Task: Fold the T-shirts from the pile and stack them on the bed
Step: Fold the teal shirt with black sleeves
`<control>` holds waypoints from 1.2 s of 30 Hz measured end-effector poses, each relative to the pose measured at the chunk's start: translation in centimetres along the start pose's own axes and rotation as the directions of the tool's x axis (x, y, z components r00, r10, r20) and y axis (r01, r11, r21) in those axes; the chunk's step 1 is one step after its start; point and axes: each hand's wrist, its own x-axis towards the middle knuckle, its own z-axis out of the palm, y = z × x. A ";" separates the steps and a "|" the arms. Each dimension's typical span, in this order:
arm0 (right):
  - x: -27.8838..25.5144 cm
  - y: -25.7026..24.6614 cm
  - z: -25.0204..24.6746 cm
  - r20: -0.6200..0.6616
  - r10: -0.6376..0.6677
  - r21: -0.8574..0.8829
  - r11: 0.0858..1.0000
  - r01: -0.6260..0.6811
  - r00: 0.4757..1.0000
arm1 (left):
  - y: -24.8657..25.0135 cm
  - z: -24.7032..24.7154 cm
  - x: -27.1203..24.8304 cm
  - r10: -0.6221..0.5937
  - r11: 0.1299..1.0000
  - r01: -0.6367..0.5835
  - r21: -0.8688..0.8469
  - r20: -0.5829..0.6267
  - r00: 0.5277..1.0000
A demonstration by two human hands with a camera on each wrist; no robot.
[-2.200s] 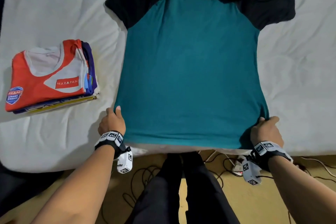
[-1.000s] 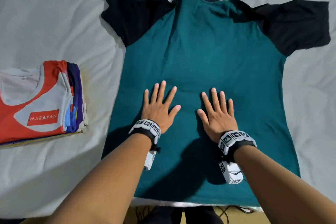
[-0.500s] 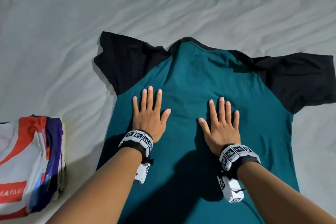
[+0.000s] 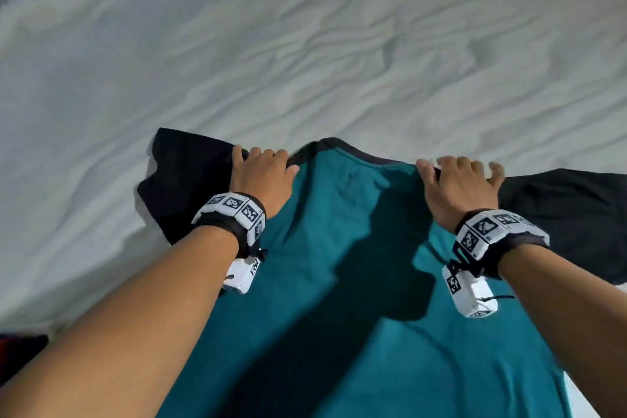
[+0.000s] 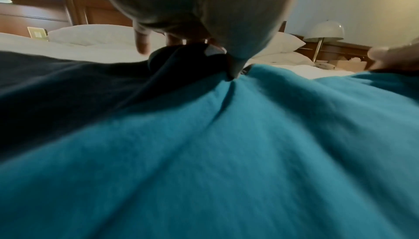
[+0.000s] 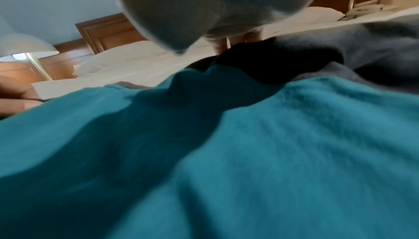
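Teal T-shirt (image 4: 356, 282) lies spread flat on the white bed (image 4: 305, 44), hem toward the near edge, collar away. Left hand (image 4: 263, 180) has fingers curled over the far shoulder seam beside the black left sleeve (image 4: 183, 180), thumb pinching fabric. Right hand (image 4: 459, 188) grips the opposite shoulder likewise, beside the black right sleeve (image 4: 559, 214).

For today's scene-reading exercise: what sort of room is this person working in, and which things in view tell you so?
Probably a bedroom, perhaps a hotel room. A bed with a white sheet, white pillows against a wooden headboard, and a dome-shaded bedside lamp point that way.
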 end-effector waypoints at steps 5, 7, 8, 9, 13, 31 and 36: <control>2.1 0.2 -1.3 0.186 0.017 -0.066 0.998 -0.005 0.982 | -2.7 -0.8 1.2 -0.082 0.991 0.070 -0.114 -0.109 0.991; 2.5 0.3 -1.5 0.124 -0.020 0.108 0.994 0.007 0.992 | -3.8 -0.9 1.5 -0.075 0.996 0.068 -0.051 -0.146 0.986; 2.8 0.4 -1.5 0.082 -0.027 0.220 0.975 0.009 0.996 | -4.2 -1.0 1.6 -0.083 0.996 0.080 -0.028 -0.152 0.985; 2.9 0.5 -1.5 0.055 -0.026 0.331 0.944 0.007 0.998 | -4.6 -0.9 1.8 -0.097 0.995 0.095 -0.020 -0.154 0.983; 3.5 0.2 -1.1 0.103 -0.035 0.416 0.909 -0.011 0.994 | -4.5 -0.9 3.1 -0.093 0.990 0.084 -0.114 -0.077 0.993; 5.4 -0.4 0.4 0.006 0.005 0.314 0.950 -0.007 1.000 | 1.6 -0.7 4.2 -0.093 0.995 0.098 0.000 -0.288 0.953; 5.0 2.6 -0.8 -0.013 -0.013 0.314 0.949 0.016 1.000 | 11.5 0.8 0.6 0.374 0.915 -0.402 -0.034 -0.301 0.877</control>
